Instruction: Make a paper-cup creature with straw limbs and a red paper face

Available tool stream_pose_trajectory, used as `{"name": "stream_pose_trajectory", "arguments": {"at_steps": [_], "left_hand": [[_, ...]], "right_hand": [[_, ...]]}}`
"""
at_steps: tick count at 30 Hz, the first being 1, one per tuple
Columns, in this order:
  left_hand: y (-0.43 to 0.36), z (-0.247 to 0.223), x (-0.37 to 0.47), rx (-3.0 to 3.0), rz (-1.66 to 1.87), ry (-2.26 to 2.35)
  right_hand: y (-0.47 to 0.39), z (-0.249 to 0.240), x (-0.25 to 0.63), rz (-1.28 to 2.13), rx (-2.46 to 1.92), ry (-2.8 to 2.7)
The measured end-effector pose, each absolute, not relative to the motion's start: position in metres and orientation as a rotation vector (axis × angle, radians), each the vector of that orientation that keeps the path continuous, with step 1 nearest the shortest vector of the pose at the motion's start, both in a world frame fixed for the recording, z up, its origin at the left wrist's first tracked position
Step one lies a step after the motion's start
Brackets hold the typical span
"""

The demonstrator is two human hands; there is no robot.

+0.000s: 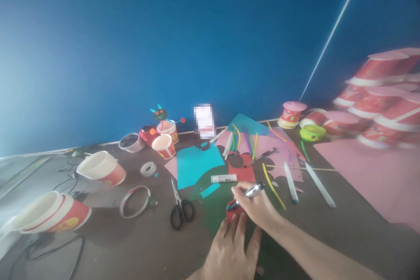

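While the R hand is closed around a silver-and-black marker, tip down at a small red paper piece, the L hand lies palm down just below it, fingers slightly apart, fingertips touching the piece's near edge. Under both is dk green paper. Just beyond the R hand: a white glue stick, lying flat, & a red sheet w/ round cutouts. To the R hand's right, a yellow strip, then 2 white pens. Left of the L hand, black-handled scissors lie w/ blades pointing away.

Farther out, beyond the glue stick: a bright blue sheet, a black pen & colored strips on pink paper. Well left of the hands: a tape roll, a lg ring & tipped paper cups. Far right: a lg pink sheet, & beyond it red cups w/ pink tops, stacked, blurry.
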State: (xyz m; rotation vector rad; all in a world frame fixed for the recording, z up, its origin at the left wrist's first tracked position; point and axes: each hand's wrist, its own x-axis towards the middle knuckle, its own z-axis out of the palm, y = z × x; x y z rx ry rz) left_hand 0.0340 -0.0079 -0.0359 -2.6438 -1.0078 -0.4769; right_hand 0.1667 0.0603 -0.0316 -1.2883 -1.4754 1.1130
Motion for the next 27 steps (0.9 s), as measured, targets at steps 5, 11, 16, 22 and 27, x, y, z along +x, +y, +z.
{"name": "stream_pose_trajectory", "arguments": {"at_steps": [5, 11, 16, 22, 27], "left_hand": [[-0.0084, -0.0322, 0.0337, -2.682, -0.436, -1.014], [-0.0068, -0.0324, 0.0317, -2.708, -0.403, -0.992], [-0.0074, -0.0344, 0.032, -2.712, -0.397, -1.011], [-0.007, -0.0346, 0.0316, -2.715, -0.388, -1.007], [-0.0065, -0.0336, 0.0314, -2.731, -0.347, -0.993]], "right_hand": [[0.0611, -0.0313, 0.1669, 1.074, -1.303, -1.469], [0.0605, -0.0298, 0.1674, 1.083, -1.281, -1.469], [0.0603, -0.029, 0.1667, 1.07, -1.275, -1.467], [0.0594, -0.0282, 0.1674, 1.079, -1.273, -1.483], [0.0593, -0.0279, 0.1678, 1.055, -1.284, -1.481]]}}
